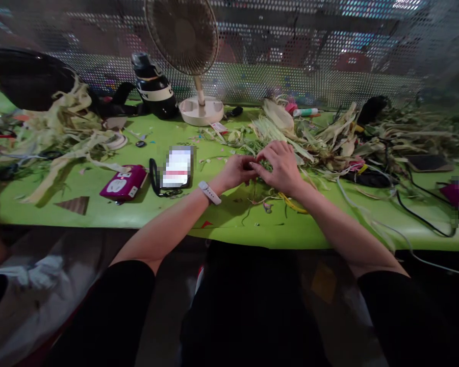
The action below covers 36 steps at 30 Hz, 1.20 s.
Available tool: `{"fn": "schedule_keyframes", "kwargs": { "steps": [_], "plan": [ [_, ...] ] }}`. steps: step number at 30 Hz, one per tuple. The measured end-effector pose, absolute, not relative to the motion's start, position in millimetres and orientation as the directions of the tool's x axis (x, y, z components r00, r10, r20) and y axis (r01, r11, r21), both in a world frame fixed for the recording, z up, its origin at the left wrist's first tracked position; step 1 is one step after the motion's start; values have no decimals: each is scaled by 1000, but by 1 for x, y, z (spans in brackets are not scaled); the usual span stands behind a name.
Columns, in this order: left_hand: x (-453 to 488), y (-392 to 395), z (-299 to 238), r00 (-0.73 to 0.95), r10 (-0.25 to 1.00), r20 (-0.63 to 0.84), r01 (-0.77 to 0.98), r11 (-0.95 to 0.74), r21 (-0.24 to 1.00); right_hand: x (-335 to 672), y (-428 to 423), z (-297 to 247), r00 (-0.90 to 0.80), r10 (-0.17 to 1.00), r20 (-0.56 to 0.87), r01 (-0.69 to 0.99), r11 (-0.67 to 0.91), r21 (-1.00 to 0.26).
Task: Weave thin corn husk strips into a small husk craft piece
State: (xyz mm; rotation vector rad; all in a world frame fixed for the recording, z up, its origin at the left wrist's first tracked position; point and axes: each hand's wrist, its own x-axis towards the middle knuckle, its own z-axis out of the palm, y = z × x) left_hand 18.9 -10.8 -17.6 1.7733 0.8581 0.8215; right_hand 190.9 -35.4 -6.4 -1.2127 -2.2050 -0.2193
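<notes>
My left hand (235,172) and my right hand (280,165) meet over the green table (222,224) near its middle. Both have their fingers curled and pinched together around thin green strips (257,164) of plant fibre between them. My left wrist carries a white watch (209,192). Just beyond my right hand lies a heap of pale corn husks (290,130). Loose strands and a yellow strip (290,204) lie on the table under my right wrist.
A desk fan (187,56) stands at the back. A second husk pile (65,127) lies at the left. A magenta device (124,182), a phone (178,167) and a brown triangle (74,205) lie left of my hands. Cables (416,209) trail at the right.
</notes>
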Motion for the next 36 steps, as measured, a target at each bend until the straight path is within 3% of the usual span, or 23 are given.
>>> {"fn": "schedule_keyframes", "kwargs": {
  "steps": [10,15,18,21,24,27,32,36],
  "plan": [
    [23,-7,-24,562,821,103,286,-310,906,192,-37,6,-582,708,400,799,588,124],
    [23,-7,-25,555,824,108,271,-302,914,190,-35,7,-651,675,348,749,646,146],
    [21,-10,-18,628,768,130,106,-250,962,196,-30,7,-603,679,418,756,654,29],
    [18,-11,-11,684,708,176,-5,-237,971,205,-26,9,-517,719,465,737,650,-185],
    [15,-11,-10,728,674,127,33,-219,975,209,-25,11,-470,790,393,671,609,-422],
    [13,-11,-13,757,650,65,82,-193,978,207,-27,11,-442,838,320,613,542,-575],
    [11,-14,-11,801,599,7,108,-155,982,200,-32,12,-450,843,296,524,517,-676],
    [9,-16,-6,819,573,-34,116,-107,987,199,-35,13,-468,824,320,518,549,-655]
  ]
}}
